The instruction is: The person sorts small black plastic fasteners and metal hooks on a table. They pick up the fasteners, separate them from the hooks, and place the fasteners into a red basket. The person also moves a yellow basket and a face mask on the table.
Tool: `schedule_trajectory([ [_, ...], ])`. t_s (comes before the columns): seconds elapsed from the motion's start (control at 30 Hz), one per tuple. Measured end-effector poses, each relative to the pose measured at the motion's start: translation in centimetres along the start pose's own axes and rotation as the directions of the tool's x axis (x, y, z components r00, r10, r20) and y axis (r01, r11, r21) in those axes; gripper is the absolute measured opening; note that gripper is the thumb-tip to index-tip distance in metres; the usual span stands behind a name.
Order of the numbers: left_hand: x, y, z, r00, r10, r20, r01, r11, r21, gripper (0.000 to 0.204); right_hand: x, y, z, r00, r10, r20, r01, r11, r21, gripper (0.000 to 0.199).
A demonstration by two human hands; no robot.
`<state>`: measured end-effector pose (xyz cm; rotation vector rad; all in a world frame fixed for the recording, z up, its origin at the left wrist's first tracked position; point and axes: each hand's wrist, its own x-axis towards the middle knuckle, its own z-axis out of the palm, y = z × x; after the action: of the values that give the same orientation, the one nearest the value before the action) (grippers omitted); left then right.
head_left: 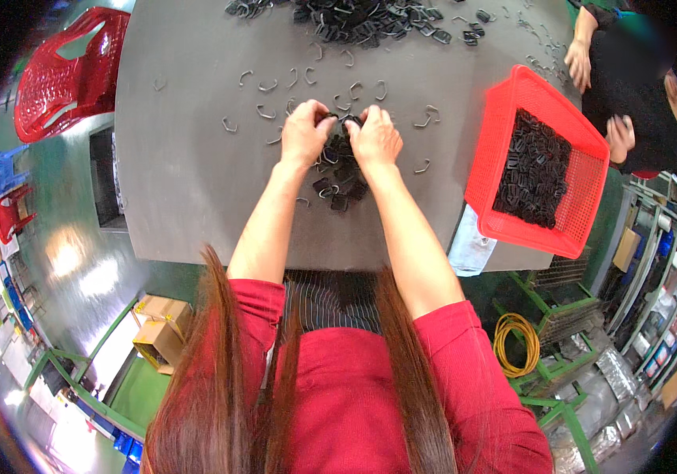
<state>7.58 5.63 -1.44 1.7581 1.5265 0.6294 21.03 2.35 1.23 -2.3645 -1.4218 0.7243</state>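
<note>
My left hand point(305, 136) and my right hand point(375, 139) are close together over the grey table point(196, 182), fingers pinched. Each has a small black piece at its fingertips, probably a plastic buckle; the fingers partly cover them. Just below my hands lies a small pile of black buckles point(340, 188), some with metal wire loops. Loose bent metal wire loops point(266, 112) are scattered around my hands. Farther back is a large heap of black buckles point(354, 20) mixed with wire loops.
A red plastic basket point(486, 170) holding many black buckles point(534, 170) stands at the right, with a light blue cloth point(472, 245) by its near corner. Another person point(630, 87) works at the far right edge. A red plastic chair point(70, 75) stands left of the table.
</note>
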Motion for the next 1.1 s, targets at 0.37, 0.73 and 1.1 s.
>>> schedule_trajectory([
  [0.37, -4.8, -0.9, -2.1, 0.78, -0.224, 0.584, 0.593, 0.562, -0.577, 0.016, 2.2, 4.7, -5.3, 0.932, 0.023, 0.362, -0.281, 0.677, 0.68, 0.021],
  [0.73, -0.6, 0.2, -4.4, 0.834, -0.389, 0.391, 0.521, 0.788, -0.327, 0.029, 1.6, 6.6, -7.7, 0.971, 0.215, 0.101, -0.237, 0.857, 0.457, 0.017],
  [1.1, -2.7, 2.7, -1.6, 0.823, -0.291, 0.488, 0.415, 0.895, -0.165, 0.039, -1.9, 9.5, -9.1, 0.902, 0.206, 0.38, -0.432, 0.407, 0.805, 0.019],
])
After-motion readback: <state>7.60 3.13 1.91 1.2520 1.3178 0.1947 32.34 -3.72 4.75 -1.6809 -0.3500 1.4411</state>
